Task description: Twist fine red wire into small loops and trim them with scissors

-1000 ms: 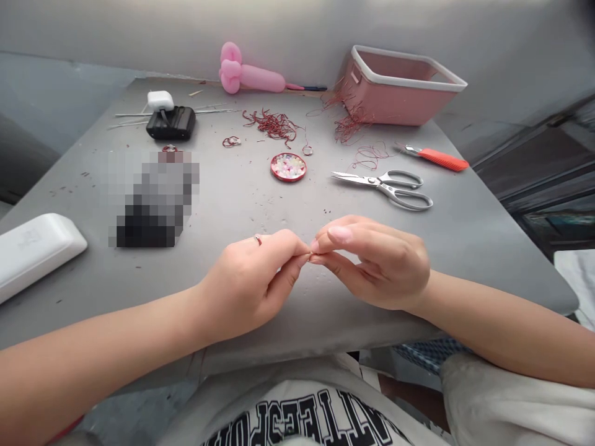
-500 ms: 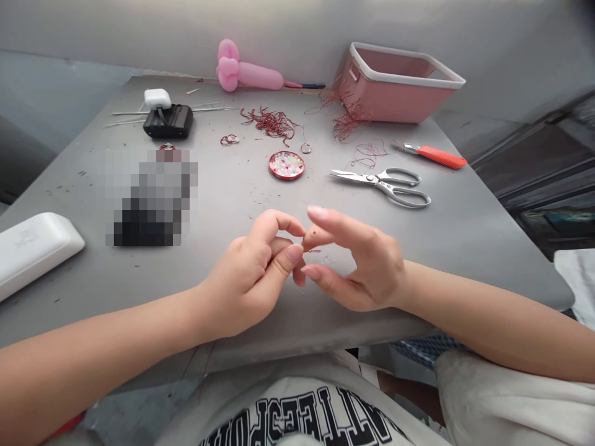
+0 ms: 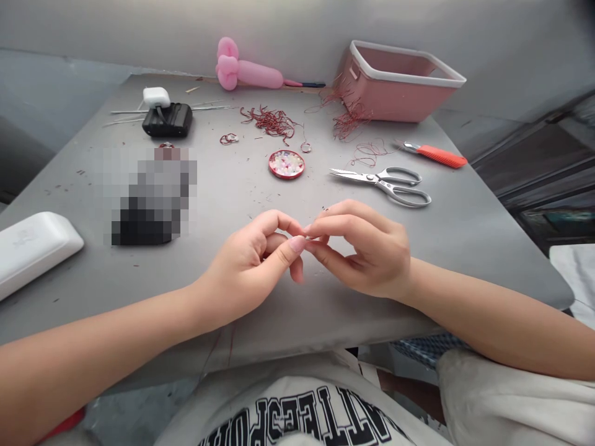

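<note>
Over the near part of the table, my left hand [image 3: 258, 266] is closed in a pinch of thumb and index finger on a thin reddish cord [image 3: 310, 238]. My right hand [image 3: 367, 248] meets it tip to tip, thumb and fingers pinched on the same short strand. Most of the cord is hidden by the fingertips. Fine red threads [image 3: 231, 344] hang at the table's front edge below my left forearm. Beyond my hands lies a round red-rimmed lid of pale beads [image 3: 286, 165]. Silver scissors [image 3: 372, 179] rest to its right.
Farther back are a pile of dark red cords [image 3: 272, 121], a pink bin [image 3: 395, 96] with loose threads, and a pink balloon shape [image 3: 255, 73]. Red-handled pliers or cutters [image 3: 439, 156] lie right. On the left are a black device [image 3: 167, 121], a blurred-out object [image 3: 153, 198] and a white case [image 3: 39, 251].
My right hand's spread thumb and fingers have closed into a pinch at the cord's end. My left hand has stayed nearly in place, its lower fingers loosening slightly.
</note>
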A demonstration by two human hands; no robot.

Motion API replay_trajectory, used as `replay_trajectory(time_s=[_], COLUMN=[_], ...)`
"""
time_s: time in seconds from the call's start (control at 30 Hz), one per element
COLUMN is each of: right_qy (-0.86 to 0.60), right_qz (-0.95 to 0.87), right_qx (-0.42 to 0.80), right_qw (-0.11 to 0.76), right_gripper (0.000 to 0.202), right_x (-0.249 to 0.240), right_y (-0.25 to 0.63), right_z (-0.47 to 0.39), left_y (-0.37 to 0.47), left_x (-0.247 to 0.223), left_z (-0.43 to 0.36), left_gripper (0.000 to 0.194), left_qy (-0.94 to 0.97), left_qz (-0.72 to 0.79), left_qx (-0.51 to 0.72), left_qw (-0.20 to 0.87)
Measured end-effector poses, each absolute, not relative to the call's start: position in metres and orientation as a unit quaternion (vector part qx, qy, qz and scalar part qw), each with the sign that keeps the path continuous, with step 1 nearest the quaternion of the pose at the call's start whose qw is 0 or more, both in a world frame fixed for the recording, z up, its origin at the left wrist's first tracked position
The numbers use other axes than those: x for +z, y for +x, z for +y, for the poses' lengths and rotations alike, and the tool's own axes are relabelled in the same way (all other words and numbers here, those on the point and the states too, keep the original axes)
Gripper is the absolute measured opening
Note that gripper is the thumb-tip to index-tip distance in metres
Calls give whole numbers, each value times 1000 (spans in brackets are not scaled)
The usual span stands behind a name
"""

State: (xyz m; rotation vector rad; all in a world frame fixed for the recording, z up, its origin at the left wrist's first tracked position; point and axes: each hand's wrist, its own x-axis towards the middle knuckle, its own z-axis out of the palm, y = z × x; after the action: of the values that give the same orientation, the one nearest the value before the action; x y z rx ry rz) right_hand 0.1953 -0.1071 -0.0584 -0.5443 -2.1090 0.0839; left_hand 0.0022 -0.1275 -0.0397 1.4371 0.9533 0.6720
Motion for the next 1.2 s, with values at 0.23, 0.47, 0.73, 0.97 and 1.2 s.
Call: replay_trajectory(time_s=[0.23,0.47,0.73,0.97,1.2], right_qy=[-365,-359,-353,-431,-401], right_qz=[-853,-919,-928,-876,-840], right_qx=[60,60,-40,63,206], right_qw=[369,151,109,209,303], right_gripper=[6,12,22,7,25], right_x=[-48,-51,-62,-58,-52], right_y=[239,266,253,244,226], right_z=[-60,-39,-44,-45,-68], left_y=[3,5,6,3,2], left_x=[-41,-43,-43,-43,-41], left_z=[-121,-117,-116,-115,-117], left_gripper=[9,10,12,17,19], left_qy=[555,498,489,527,512], left_qz=[473,498,489,503,487], left_qx=[283,300,316,288,280], left_qw=[623,643,650,622,650])
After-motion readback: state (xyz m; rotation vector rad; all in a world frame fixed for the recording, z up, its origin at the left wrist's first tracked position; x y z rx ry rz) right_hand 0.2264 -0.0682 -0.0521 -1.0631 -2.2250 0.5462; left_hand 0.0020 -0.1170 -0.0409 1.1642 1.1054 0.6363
